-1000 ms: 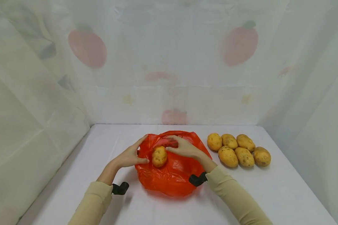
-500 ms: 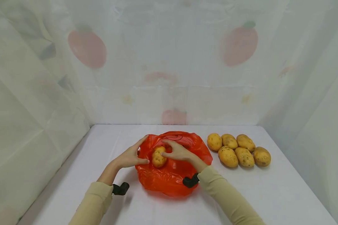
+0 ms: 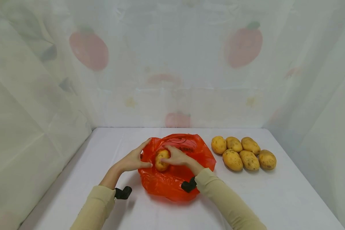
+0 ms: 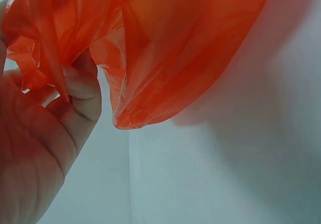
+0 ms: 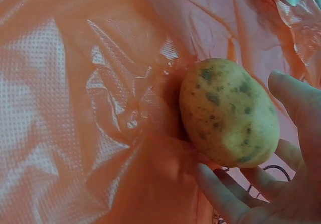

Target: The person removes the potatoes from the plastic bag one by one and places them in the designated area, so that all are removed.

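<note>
A red plastic bag (image 3: 187, 182) lies spread with its mouth open in the middle of the table. At its left edge, my left hand (image 3: 132, 159) holds the bag; its curled fingers (image 4: 83, 91) are seen gripping the film in the left wrist view. One potato (image 3: 161, 161), yellow-brown with dark spots, sits in the bag's mouth between my hands. My right hand (image 3: 176, 156) is around the potato's right side, fingers spread. In the right wrist view, the thumb (image 5: 286, 86) stands close to the potato with a small gap.
Several loose potatoes (image 3: 249, 160) lie in two rows on the white table (image 3: 276, 198), right of the bag. White sheeting with a fruit print (image 3: 178, 105) rises behind the table and along both sides.
My right hand has moved left and slightly down, to the potato. The left hand and the potato stay where they were, and dark print on the bag has come into view.
</note>
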Tool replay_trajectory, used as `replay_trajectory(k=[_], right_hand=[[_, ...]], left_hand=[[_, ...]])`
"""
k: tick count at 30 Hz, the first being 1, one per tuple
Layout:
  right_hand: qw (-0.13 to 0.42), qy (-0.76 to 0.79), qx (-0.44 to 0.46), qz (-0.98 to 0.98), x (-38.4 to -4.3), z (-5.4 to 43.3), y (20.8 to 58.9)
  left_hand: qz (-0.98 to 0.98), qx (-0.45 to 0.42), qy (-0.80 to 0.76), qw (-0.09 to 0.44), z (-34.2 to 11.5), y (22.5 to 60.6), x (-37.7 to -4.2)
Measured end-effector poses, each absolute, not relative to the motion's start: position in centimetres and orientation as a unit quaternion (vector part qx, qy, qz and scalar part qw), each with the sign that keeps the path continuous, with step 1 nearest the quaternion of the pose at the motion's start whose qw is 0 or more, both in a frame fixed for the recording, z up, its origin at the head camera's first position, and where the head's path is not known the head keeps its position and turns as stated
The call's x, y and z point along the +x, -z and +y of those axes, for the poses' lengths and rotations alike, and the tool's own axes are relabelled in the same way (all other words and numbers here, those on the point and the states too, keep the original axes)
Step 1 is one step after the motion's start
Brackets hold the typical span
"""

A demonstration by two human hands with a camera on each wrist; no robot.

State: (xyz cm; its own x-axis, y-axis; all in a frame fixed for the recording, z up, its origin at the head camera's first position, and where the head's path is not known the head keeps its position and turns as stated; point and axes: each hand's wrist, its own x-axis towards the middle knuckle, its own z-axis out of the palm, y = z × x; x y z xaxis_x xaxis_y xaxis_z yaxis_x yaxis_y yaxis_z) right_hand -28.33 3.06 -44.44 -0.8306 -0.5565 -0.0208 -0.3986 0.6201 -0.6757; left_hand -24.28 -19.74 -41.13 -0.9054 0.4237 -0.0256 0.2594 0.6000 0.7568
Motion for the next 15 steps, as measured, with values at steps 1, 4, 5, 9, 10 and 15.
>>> replay_trajectory(k=[1, 4, 5, 9, 10, 15], right_hand=[[0.117, 0.345, -0.266, 0.892, -28.35, 2.97, 44.52], [0.12, 0.346, -0.266, 0.892, -28.38, 2.75, 44.74], [0.12, 0.345, -0.266, 0.892, -28.38, 2.69, 44.78], [0.118, 0.342, -0.264, 0.894, -28.38, 2.57, 44.87], [0.118, 0.342, -0.263, 0.895, -28.37, 2.55, 44.9], [0.11, 0.342, -0.271, 0.893, -28.37, 2.54, 44.98]], left_hand=[[0.888, 0.192, -0.405, 0.102, -19.72, 41.1, -24.26], [0.888, 0.192, -0.404, 0.103, -19.65, 41.0, -24.19], [0.888, 0.192, -0.404, 0.103, -19.62, 40.98, -24.16], [0.889, 0.194, -0.402, 0.1, -19.52, 40.94, -24.12], [0.889, 0.196, -0.401, 0.1, -19.5, 40.95, -24.12], [0.891, 0.2, -0.397, 0.094, -19.48, 40.98, -24.14]])
